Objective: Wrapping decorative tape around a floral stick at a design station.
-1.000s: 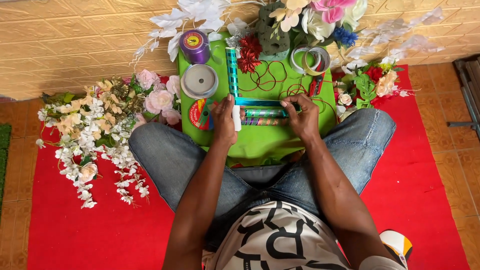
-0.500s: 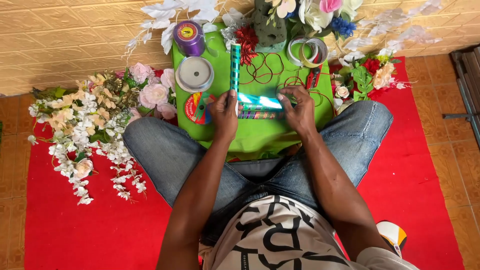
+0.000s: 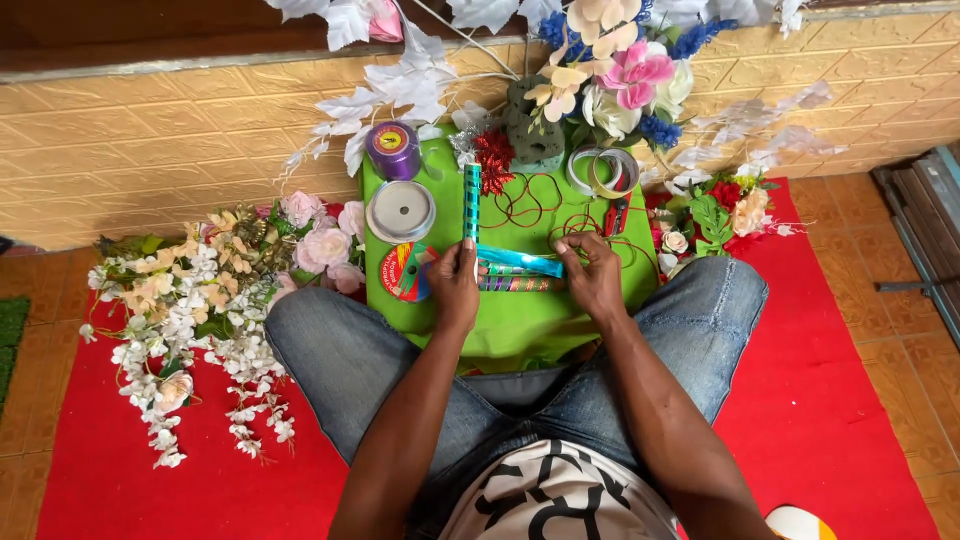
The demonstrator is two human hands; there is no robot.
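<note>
Both Hands on the Ribbon Sticks

Broadly, a red mat (image 3: 120, 480) carried a green worktop (image 3: 530, 330). Upon it, the left hand (image 3: 455, 290) pinched an upright teal stick (image 3: 471, 205); the right hand (image 3: 590, 272) pinched flat sticks (image 3: 520, 272).

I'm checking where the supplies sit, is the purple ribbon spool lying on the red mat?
No, the purple ribbon spool sits on the green board across the person's lap, just above the grey spool.

Red mat (image 3: 840, 400) on tiled floor (image 3: 920, 330); artificial flowers (image 3: 190, 310) on mat.
</note>
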